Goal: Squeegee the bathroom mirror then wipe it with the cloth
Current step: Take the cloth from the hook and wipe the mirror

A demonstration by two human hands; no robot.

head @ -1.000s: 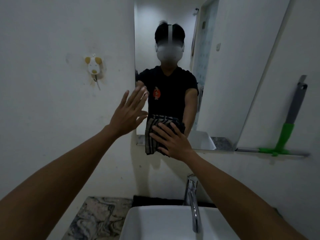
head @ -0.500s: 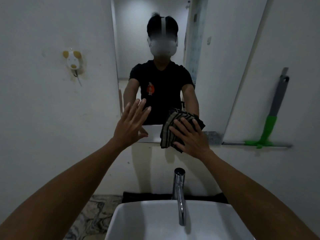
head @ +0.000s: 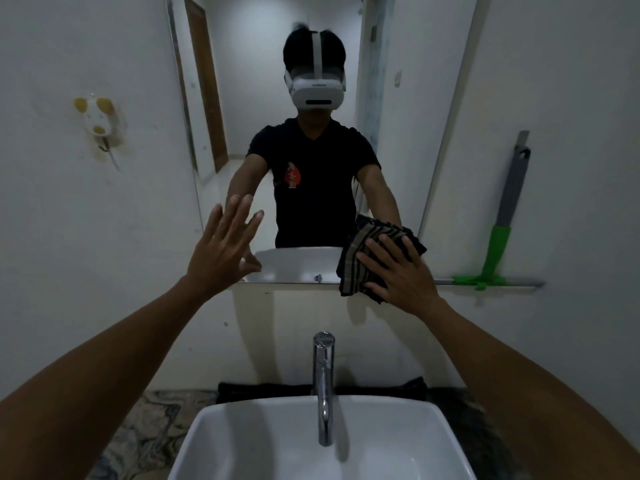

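Observation:
The tall wall mirror (head: pixel 263 81) hangs above the sink and reflects a person in a black shirt. My right hand (head: pixel 401 271) lies flat on a dark striped cloth (head: pixel 367 247), pressing it against the mirror's lower right corner. My left hand (head: pixel 221 247) is raised with fingers spread at the mirror's lower left edge, holding nothing. The squeegee (head: pixel 498 237), with a grey handle and green head, leans upright on the wall to the right of the mirror, blade down on a narrow ledge.
A white basin (head: pixel 263 441) with a chrome tap (head: pixel 323 382) sits directly below. A dark cloth strip (head: pixel 263 389) lies behind the basin on a marbled counter (head: pixel 145 431). A small yellow-and-white hook (head: pixel 97 123) is stuck on the left wall.
My right hand has slid the cloth rightward along the mirror's bottom edge to the lower right corner. The view has shifted right, and my left hand stays open near the left edge.

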